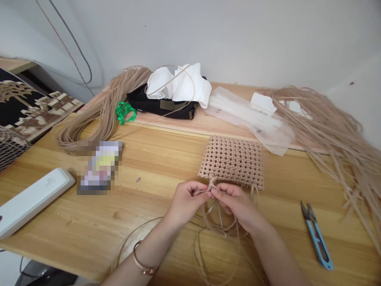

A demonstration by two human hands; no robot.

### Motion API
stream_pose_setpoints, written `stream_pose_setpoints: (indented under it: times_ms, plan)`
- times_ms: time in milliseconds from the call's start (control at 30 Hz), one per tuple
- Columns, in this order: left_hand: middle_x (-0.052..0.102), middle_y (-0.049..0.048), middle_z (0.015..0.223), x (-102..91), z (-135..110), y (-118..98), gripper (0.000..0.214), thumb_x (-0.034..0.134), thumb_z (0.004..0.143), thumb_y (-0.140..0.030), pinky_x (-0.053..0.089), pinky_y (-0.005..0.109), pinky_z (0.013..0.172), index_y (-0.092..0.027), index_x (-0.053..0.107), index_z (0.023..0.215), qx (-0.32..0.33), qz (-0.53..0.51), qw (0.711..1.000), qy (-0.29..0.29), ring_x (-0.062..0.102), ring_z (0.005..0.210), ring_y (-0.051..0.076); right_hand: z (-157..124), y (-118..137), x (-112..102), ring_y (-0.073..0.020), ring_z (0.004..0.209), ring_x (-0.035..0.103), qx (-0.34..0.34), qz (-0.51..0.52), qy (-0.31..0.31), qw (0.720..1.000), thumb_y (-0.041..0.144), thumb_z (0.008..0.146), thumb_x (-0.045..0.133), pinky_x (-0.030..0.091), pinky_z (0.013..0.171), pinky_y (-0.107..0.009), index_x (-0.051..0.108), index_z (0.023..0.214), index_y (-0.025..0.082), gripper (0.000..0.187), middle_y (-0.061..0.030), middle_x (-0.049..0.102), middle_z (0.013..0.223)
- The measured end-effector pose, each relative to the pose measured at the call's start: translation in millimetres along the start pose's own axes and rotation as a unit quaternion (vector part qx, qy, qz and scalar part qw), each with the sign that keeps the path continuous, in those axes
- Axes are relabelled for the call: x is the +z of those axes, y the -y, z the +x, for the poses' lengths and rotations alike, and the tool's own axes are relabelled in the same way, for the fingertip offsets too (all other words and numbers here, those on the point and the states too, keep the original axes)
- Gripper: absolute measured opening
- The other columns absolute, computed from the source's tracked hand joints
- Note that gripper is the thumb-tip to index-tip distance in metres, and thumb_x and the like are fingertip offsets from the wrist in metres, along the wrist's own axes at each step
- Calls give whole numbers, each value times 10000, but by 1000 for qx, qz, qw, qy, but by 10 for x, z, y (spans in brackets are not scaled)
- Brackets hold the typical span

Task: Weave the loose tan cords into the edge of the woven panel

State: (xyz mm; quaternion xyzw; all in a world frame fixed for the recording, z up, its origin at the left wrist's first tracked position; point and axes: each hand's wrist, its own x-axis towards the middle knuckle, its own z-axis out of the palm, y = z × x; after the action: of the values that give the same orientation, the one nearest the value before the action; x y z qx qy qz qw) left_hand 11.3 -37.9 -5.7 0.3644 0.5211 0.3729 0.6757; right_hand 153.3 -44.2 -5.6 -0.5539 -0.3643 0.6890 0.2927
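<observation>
A flat beige woven piece (235,161) with a knotted lattice pattern lies on the wooden table in front of me. At its near left corner, my left hand (189,198) pinches beige cord between thumb and forefinger. My right hand (236,200) meets it there, its thumb and finger closed on cord strands just beneath a small knot (212,182). Loose cord ends (218,230) loop down below both hands and trail toward the table's front. More strands hang from the piece's near right side. Part of the cord is hidden by my fingers.
Blue thread snips (318,238) lie to the right. Long cord bundles (101,107) rest at the back left and right. A black pouch (166,107) with white paper, a plastic bag (250,117), a green tangle (125,112), a blurred-out object (101,167) and a white case (35,202) surround the work.
</observation>
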Motion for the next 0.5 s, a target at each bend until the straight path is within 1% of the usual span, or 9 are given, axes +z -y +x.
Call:
stream_pose_setpoints:
  times_ms: [67,133,167,200,233,333,400,500]
  plan:
    - [569,-21,527,-30,0,-6,255,729,511,-266,342,174,437,-117,648,702,-36,-26,999,13,451,453,55,1,-4,-5,-42,381,152,-3,12,1,1000,488,641,604,95,379,-202,540,635,165,329,106,254,402]
    - [473,-65,420,-58,1,-17,268,709,555,-329,199,154,344,-121,650,714,-75,-37,996,37,299,347,13,1,-6,-10,-42,381,143,0,19,2,1000,473,650,604,92,380,-204,540,634,167,313,108,246,396]
    - [426,-80,387,-67,2,-25,271,693,577,-352,136,157,330,-120,652,711,-88,-39,994,47,235,326,2,0,-8,-12,-43,379,141,1,19,2,1000,468,653,603,91,380,-205,542,635,168,306,108,244,392]
    - [410,-85,376,-70,3,-34,269,687,587,-359,102,161,329,-119,654,704,-95,-43,993,53,203,320,-3,-2,-9,-13,-43,378,140,1,19,0,1000,465,654,603,91,381,-206,547,636,168,302,108,244,388]
    - [429,-81,385,-68,5,-44,262,694,581,-350,94,161,329,-117,654,694,-98,-47,993,54,202,320,-8,-5,-10,-14,-43,378,142,0,17,-3,1000,464,652,603,92,381,-207,552,638,168,301,107,246,386]
    - [554,-47,478,-35,15,-68,257,748,500,-290,150,151,329,-112,644,654,-102,-63,993,22,265,327,-17,-20,-13,-10,-42,379,147,-9,8,-12,1000,463,655,601,94,384,-208,560,642,165,301,105,252,389]
    - [588,-34,507,-8,23,-73,264,771,447,-254,228,146,349,-112,631,618,-95,-72,993,1,344,350,-4,-31,-9,-1,-41,379,147,-16,-1,-16,1000,460,665,595,91,386,-210,553,643,166,297,106,250,390]
    - [620,-14,543,15,35,-64,263,784,400,-196,367,163,451,-109,622,587,-76,-74,994,-14,494,460,47,-40,12,26,-39,381,146,-33,-7,-23,999,466,658,605,85,386,-213,532,627,168,308,106,251,398]
